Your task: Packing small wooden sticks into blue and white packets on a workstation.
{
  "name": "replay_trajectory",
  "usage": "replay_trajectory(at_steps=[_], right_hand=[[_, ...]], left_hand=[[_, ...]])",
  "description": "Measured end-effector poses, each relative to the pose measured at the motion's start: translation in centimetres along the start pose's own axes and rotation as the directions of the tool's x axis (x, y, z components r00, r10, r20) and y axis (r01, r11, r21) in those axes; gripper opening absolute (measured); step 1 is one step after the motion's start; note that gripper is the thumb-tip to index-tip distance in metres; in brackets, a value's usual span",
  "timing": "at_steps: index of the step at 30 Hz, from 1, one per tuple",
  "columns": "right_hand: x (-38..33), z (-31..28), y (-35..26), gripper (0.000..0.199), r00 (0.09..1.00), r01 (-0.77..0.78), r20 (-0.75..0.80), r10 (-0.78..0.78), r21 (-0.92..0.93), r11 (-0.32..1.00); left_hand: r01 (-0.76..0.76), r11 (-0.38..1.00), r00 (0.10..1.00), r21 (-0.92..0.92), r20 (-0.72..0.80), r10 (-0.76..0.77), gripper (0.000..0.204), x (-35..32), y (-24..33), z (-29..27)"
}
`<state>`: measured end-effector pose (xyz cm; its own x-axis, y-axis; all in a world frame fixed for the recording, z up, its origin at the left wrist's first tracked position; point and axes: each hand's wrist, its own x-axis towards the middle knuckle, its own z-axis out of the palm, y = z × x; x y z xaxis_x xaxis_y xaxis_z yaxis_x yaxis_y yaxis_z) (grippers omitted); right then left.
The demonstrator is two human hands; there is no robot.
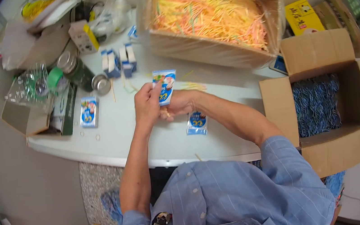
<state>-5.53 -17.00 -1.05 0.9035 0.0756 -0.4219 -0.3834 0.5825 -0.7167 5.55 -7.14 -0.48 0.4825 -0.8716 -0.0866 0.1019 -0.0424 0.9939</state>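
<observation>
I hold the packet (165,86) upright above the bench (147,139), its long axis running away from me. My left hand (147,106) pinches its lower left edge with closed fingers. My right hand (178,106) curls shut just beneath it; I cannot tell what it grips. Both hands touch, left slightly nearer the packet. A second packet (197,124) lies flat by my right wrist.

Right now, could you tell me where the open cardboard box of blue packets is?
In the head view, the open cardboard box of blue packets sits at the person's right, beside the white table's right end, below the yellow box.
</observation>
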Motion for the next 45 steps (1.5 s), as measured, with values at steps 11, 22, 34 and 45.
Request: replay_trajectory(at_steps=[11, 22, 34, 45], right_hand=[[-0.3, 2.5, 1.7, 0.021, 0.948, 0.156, -0.187, -0.259, -0.437, 0.886], [-0.5, 0.6, 4.8, 0.02, 0.623, 0.429, -0.236, -0.746, -0.695, 0.577], [-0.6, 0.1, 6.2, 0.023, 0.683, 0.287, -0.225, -0.695, -0.792, 0.539], [-2.6, 1.8, 1.5, 0.023, 0.531, 0.825, -0.36, -0.768, 0.01, 0.565]], left_hand=[[0.06, 0.986, 0.992, -0.152, 0.12, -0.042, 0.019, -0.4, 4.1, -2.1], [-0.139, 0.929, 0.951, -0.343, -0.307, 0.028, 0.015, -3.3, 1.9, -5.3], [0.064, 0.936, 0.921, -0.345, -0.341, -0.188, 0.021, -6.6, -1.0, -4.3], [0.165, 0.985, 0.986, -0.051, 0.04, -0.163, 0.021, -8.2, -0.3, -3.1]])
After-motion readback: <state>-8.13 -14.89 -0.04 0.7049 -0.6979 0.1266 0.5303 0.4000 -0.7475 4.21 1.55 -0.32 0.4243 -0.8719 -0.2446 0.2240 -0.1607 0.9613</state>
